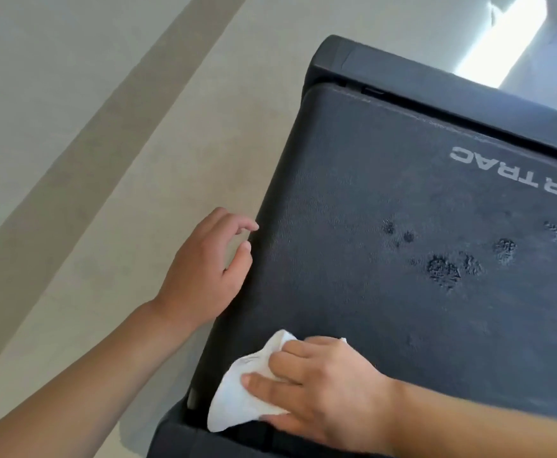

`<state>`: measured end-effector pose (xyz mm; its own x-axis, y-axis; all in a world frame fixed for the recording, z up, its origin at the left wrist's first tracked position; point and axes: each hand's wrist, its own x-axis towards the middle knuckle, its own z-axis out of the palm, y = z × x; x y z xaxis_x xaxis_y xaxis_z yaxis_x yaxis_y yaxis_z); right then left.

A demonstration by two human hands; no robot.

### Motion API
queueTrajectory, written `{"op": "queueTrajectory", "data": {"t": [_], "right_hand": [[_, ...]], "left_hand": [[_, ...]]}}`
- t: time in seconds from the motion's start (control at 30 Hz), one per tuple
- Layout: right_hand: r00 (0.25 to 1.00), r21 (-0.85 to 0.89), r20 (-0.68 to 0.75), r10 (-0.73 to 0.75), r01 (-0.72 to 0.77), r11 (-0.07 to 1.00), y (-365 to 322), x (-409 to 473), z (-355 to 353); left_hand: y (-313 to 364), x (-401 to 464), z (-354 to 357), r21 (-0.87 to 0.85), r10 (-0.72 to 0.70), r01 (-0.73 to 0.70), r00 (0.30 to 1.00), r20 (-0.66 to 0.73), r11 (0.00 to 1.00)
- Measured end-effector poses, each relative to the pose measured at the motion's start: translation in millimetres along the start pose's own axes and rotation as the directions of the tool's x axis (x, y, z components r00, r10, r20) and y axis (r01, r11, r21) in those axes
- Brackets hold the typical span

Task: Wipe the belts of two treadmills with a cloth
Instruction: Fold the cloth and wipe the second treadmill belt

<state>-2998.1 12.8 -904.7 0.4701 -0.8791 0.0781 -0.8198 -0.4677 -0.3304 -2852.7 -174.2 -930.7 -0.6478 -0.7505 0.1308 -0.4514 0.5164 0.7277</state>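
A dark treadmill belt (386,200) fills the right of the head view, with white lettering near its far end and several wet-looking smudges (442,269) in its middle. My right hand (323,385) lies flat on a crumpled white cloth (240,395) and presses it onto the belt's near left corner, fingers straight. Beside the belt's left edge my left hand (204,276) hovers over the floor, its fingers loosely curled and holding nothing, fingertips close to the belt's rim.
The treadmill's dark frame (402,74) wraps the belt's far end, and a dark end cap (178,438) sits at the near corner. Pale grey floor (105,160) with a darker stripe stretches to the left. A bright glare patch (501,44) lies on the floor beyond the frame.
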Motion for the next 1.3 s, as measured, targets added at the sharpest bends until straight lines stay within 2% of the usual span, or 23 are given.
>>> {"op": "queueTrajectory", "data": {"t": [0.1,0.17,0.23,0.3,0.33,0.37,0.43,0.5,0.57,0.63,0.67,0.73,0.8,0.87,0.9,0.93,0.97,1.0,1.07,1.13,1.23,1.27,1.3], "right_hand": [[0.997,-0.011,-0.073,-0.006,0.005,1.000,29,-9,-2],[0.958,-0.079,-0.250,0.138,-0.162,0.984,86,-1,-20],[0.813,-0.137,-0.411,0.412,-0.502,0.854,161,-4,-53],[0.588,-0.087,-0.472,0.657,-0.772,0.629,219,-17,-80],[0.520,-0.065,-0.483,0.705,-0.824,0.563,228,-20,-85],[0.511,-0.069,-0.489,0.706,-0.830,0.553,223,-18,-84],[0.625,-0.103,-0.451,0.637,-0.745,0.659,182,-9,-65],[0.793,-0.061,-0.355,0.495,-0.549,0.834,120,-2,-33],[0.914,-0.010,-0.237,0.328,-0.340,0.940,70,-4,-13],[0.957,-0.026,-0.201,0.211,-0.220,0.975,69,-10,-12],[0.951,-0.045,-0.230,0.206,-0.222,0.974,84,-14,-18],[0.861,-0.077,-0.365,0.354,-0.407,0.910,137,-23,-41],[0.624,-0.079,-0.475,0.621,-0.733,0.676,206,-41,-79],[0.336,-0.015,-0.493,0.803,-0.926,0.378,258,-65,-108],[0.271,0.009,-0.503,0.821,-0.948,0.318,268,-70,-114],[0.263,0.014,-0.518,0.814,-0.949,0.316,264,-66,-115],[0.302,-0.004,-0.525,0.796,-0.936,0.352,252,-58,-109],[0.379,-0.022,-0.517,0.767,-0.902,0.431,232,-46,-98],[0.575,-0.024,-0.487,0.657,-0.761,0.648,180,-14,-66],[0.739,-0.006,-0.405,0.539,-0.592,0.806,128,10,-39],[0.830,-0.006,-0.362,0.423,-0.456,0.890,120,6,-35],[0.817,-0.044,-0.385,0.429,-0.481,0.876,139,-6,-43],[0.761,-0.056,-0.423,0.492,-0.564,0.824,164,-20,-54]], "left_hand": [[13,-5,8,0.018,0.064,-0.065,0.996,0.069,0.998],[20,-6,17,0.040,0.085,-0.090,0.991,0.103,0.995],[27,-6,24,0.053,0.104,-0.111,0.987,0.119,0.992],[30,-3,30,0.095,0.147,-0.161,0.979,0.138,0.982],[30,1,31,0.126,0.175,-0.195,0.972,0.154,0.973],[29,7,32,0.154,0.200,-0.227,0.964,0.174,0.962],[28,28,32,0.189,0.220,-0.257,0.955,0.198,0.948],[29,50,29,0.204,0.207,-0.244,0.961,0.184,0.948],[32,65,31,0.196,0.199,-0.230,0.966,0.166,0.953],[37,64,41,0.169,0.185,-0.213,0.968,0.169,0.962],[38,58,47,0.160,0.174,-0.203,0.969,0.176,0.966],[37,49,56,0.157,0.161,-0.188,0.972,0.173,0.970],[35,49,58,0.134,0.147,-0.167,0.978,0.147,0.977],[35,51,57,0.129,0.148,-0.165,0.980,0.135,0.978],[36,51,57,0.138,0.156,-0.175,0.978,0.136,0.975],[37,51,58,0.147,0.166,-0.187,0.976,0.139,0.971],[37,51,59,0.158,0.172,-0.195,0.974,0.145,0.968],[37,51,59,0.172,0.170,-0.195,0.974,0.152,0.966],[37,52,58,0.201,0.161,-0.193,0.973,0.163,0.960],[38,52,56,0.210,0.141,-0.176,0.975,0.170,0.962],[41,47,57,0.190,0.121,-0.150,0.980,0.157,0.970],[42,46,58,0.190,0.124,-0.152,0.981,0.152,0.970],[42,46,58,0.195,0.128,-0.156,0.980,0.153,0.968]]}}
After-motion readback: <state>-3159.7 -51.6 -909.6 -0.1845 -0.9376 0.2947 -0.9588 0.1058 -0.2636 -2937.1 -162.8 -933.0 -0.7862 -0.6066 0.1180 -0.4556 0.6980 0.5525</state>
